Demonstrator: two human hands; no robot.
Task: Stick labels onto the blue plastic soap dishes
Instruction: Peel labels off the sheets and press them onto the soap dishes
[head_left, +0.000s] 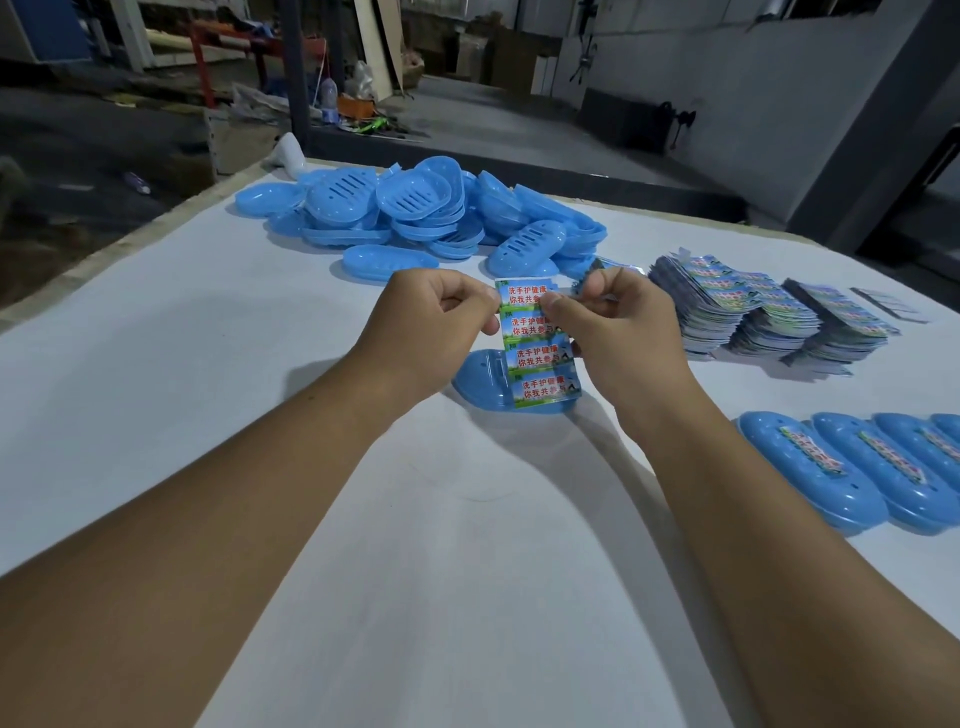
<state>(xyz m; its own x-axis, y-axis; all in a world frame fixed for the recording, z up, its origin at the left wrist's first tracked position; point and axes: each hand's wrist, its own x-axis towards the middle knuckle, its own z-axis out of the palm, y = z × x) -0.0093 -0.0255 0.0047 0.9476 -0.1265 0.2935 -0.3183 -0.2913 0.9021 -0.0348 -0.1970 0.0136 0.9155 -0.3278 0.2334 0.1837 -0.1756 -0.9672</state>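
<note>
A label sheet (540, 364) with several printed stickers hangs upright between my hands above the table. My left hand (431, 317) pinches its left edge near the top. My right hand (618, 317) pinches the top right corner, thumb on the upper sticker. Directly under the sheet lies one blue soap dish (480, 382), partly hidden by the sheet and my right wrist. A heap of unlabelled blue dishes (415, 208) sits at the back of the table. Labelled dishes (810, 467) lie in a row at the right.
Stacks of label sheets (753, 312) spread out at the right behind my right hand. The white table top (208, 364) ends at its left edge (104, 249). A white object (288, 150) stands at the table's far left corner. Workshop floor and clutter lie beyond.
</note>
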